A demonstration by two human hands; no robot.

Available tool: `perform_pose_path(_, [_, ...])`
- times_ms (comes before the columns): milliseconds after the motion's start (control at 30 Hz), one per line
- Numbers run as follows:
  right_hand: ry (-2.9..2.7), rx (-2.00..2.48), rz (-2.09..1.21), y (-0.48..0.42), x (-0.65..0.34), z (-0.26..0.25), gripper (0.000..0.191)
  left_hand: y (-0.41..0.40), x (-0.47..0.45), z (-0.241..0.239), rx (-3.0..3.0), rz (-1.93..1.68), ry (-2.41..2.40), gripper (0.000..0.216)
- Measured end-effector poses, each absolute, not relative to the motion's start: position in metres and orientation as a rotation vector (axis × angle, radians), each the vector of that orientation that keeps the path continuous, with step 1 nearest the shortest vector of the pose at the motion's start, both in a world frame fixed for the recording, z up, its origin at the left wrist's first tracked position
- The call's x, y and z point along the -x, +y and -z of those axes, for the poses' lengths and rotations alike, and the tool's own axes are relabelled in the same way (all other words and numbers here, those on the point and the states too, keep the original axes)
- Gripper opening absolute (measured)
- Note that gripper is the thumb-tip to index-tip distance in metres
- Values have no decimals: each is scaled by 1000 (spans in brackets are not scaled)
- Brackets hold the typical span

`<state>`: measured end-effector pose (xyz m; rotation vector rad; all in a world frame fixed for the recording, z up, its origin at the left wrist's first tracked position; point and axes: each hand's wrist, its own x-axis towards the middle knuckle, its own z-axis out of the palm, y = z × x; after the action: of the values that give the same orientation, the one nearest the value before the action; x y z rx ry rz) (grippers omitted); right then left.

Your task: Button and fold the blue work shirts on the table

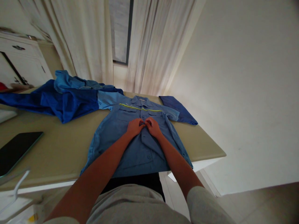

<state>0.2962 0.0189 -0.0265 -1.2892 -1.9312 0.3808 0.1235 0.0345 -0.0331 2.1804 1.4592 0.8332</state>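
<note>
A light blue work shirt (130,146) with a yellow chest stripe lies face up on the beige table (58,146), collar away from me. My left hand (135,127) and my right hand (153,126) meet at the shirt's front placket, just below the chest pockets. Both hands are closed in a pinch on the placket edges, fingertips touching. The shirt's hem hangs slightly over the table's near edge.
A heap of darker blue garments (63,99) lies at the table's back left. A folded blue piece (178,109) sits at the back right. A dark tablet (16,149) rests at the left. White curtains (149,46) hang behind; a white cabinet (21,62) stands far left.
</note>
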Motion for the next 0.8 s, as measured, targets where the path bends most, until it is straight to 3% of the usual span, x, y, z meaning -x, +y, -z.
perform_pose_path(200, [-1845, 1298, -360, 17, -297, 27, 10, 28, -120, 29, -2208, -903, 1591, 27])
perform_pose_path(600, [-1870, 1259, -259, 14, -296, 27, 10, 27, -127, 24, -2095, -1110, 1429, 6])
perform_pose_path(800, [-1918, 1208, -219, 16, -298, 30, 10, 31, -125, 28, -2082, -1132, 1377, 9])
